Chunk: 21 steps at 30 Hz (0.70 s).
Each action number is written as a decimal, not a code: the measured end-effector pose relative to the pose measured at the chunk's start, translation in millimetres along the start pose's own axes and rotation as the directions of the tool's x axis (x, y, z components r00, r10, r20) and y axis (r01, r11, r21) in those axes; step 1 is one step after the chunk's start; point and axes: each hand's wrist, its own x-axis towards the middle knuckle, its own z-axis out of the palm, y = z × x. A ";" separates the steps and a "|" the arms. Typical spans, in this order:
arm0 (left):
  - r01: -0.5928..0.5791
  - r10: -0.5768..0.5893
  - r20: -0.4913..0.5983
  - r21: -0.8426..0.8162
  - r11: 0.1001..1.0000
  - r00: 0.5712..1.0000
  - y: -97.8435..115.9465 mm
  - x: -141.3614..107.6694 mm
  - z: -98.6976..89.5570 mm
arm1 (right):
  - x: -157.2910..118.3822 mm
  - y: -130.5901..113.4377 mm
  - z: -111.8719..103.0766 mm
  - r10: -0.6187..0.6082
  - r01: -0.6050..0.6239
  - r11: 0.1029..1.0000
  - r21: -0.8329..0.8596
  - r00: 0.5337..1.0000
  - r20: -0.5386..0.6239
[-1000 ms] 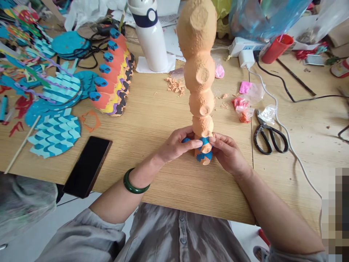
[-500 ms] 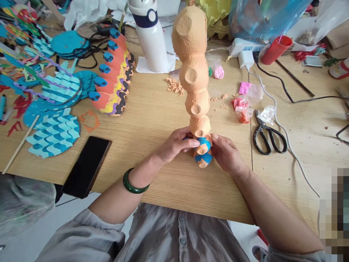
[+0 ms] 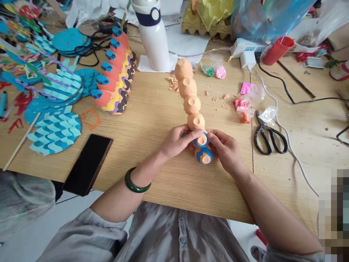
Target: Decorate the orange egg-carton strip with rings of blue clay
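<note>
An orange egg-carton strip point(image 3: 188, 87) points away from me over the wooden table, its cups in a row. Blue patches cover much of the two nearest cups, with orange left at their tips. My left hand point(image 3: 178, 140) grips the strip's near part from the left, the thumb lying across a blue-patched cup. From the right, my right hand point(image 3: 225, 147) pinches the edge of that same cup between thumb and fingers. The undersides of the cups and most of my fingertips are hidden.
Left of the strip stand a white bottle point(image 3: 155, 43), a finished-looking striped egg-carton piece point(image 3: 117, 80), a phone point(image 3: 87, 165) and blue paper discs point(image 3: 56, 133). Black scissors point(image 3: 269, 136), a white cable point(image 3: 278, 109) and small clay packets point(image 3: 242, 105) lie to the right. Orange crumbs point(image 3: 173, 83) lie beyond.
The far end of the strip has come down from near the camera toward the table, showing the cup tops. Both hands keep hold of the near part.
</note>
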 end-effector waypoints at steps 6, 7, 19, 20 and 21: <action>-0.066 0.130 -0.129 0.415 0.907 0.983 1.8 -1.3 -9.0 | 4.1 6.9 -0.9 -0.086 0.074 0.992 -0.101 0.989 -0.118; -0.078 0.156 -0.132 0.464 0.882 0.979 1.8 -1.0 -10.2 | 4.6 8.9 -0.8 -0.128 0.109 0.984 -0.143 0.983 -0.130; -0.012 -0.060 -0.198 -0.342 0.940 0.978 16.3 4.0 -10.3 | 2.8 13.9 -7.9 -0.674 0.480 0.333 -0.812 0.723 0.151; 0.036 -0.115 -0.133 -0.491 0.871 0.984 18.2 4.3 -8.3 | 2.6 13.0 -8.3 -0.695 0.492 0.325 -0.808 0.704 0.149; 0.063 -0.142 -0.089 -0.590 0.805 0.986 19.5 4.3 -6.1 | 2.1 11.9 -8.2 -0.721 0.509 0.318 -0.800 0.678 0.145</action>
